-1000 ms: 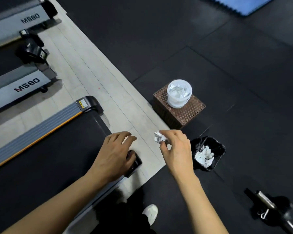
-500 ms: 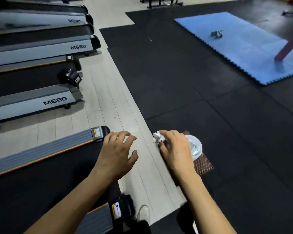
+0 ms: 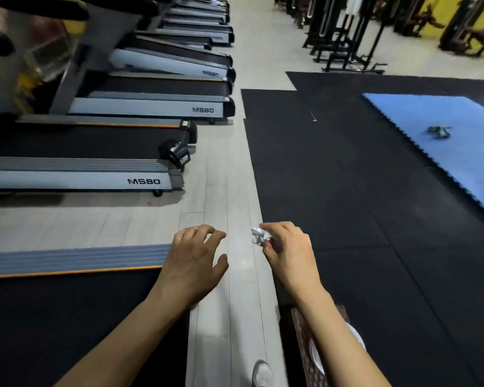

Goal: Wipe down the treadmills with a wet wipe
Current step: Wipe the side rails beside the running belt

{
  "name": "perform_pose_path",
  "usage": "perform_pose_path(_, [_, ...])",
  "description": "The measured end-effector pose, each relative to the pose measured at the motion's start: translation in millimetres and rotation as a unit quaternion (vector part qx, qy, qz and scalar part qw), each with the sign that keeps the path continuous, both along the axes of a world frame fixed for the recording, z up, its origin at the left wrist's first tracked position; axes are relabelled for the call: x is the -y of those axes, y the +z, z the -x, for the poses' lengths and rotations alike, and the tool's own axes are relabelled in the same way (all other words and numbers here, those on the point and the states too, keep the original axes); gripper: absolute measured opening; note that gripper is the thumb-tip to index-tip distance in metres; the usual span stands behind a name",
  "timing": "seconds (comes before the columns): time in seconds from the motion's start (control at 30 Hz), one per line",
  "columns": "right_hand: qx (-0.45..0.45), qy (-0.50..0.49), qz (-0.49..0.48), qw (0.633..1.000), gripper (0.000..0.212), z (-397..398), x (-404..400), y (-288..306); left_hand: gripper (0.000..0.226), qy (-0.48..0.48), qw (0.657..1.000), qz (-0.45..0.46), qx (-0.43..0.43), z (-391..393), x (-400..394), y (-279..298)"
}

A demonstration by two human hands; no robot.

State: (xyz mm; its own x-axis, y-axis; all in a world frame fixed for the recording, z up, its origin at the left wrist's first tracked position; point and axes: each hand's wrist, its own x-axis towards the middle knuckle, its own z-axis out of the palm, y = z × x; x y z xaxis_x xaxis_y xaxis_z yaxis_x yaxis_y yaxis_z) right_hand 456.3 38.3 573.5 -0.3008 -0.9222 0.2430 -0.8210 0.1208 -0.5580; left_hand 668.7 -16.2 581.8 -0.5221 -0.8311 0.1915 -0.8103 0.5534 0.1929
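The right hand (image 3: pixel 288 254) pinches a crumpled wet wipe (image 3: pixel 259 235) at its fingertips, above the pale floor strip (image 3: pixel 224 196); the left hand (image 3: pixel 192 262) hangs loosely spread, holding nothing. The next treadmill (image 3: pixel 78 174) lies ahead-left — best to unfold the wad first, so a flat face meets the rail.

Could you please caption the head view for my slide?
Right hand pinches a crumpled wet wipe; left hand hovers open beside MS80 treadmills.
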Motion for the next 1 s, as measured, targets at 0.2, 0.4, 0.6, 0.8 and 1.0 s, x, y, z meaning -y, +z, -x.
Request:
perform_pose_path(0.2, [0.008, 0.095, 0.023, 0.995, 0.034, 47.6, 99.1, 3.4, 0.045, 0.097, 0.995, -0.001, -0.004, 42.6, 56.5, 6.3])
perform_pose_path(0.4, [0.029, 0.191, 0.043, 0.980, 0.033, 64.2, 198.2, -0.8, 0.048, 0.198, 0.979, -0.030, -0.023, 56.9, 102.5, 10.5])
perform_pose_path(0.6, [0.025, 0.278, 0.072, 0.958, 0.038, 56.0, 295.5, -2.5, 0.064, 0.273, 0.961, -0.036, -0.032, 62.9, 160.1, 15.7])
perform_pose_path(0.8, [0.028, 0.346, 0.065, 0.936, 0.038, 34.7, 405.5, -0.3, 0.048, 0.336, 0.940, -0.041, -0.043, 51.8, 247.3, 8.7])
perform_pose_path(1.0, [0.026, 0.391, 0.071, 0.917, 0.039, 13.8, 507.2, 9.4, 0.060, 0.385, 0.921, -0.019, -0.057, 38.5, 334.9, 13.9])
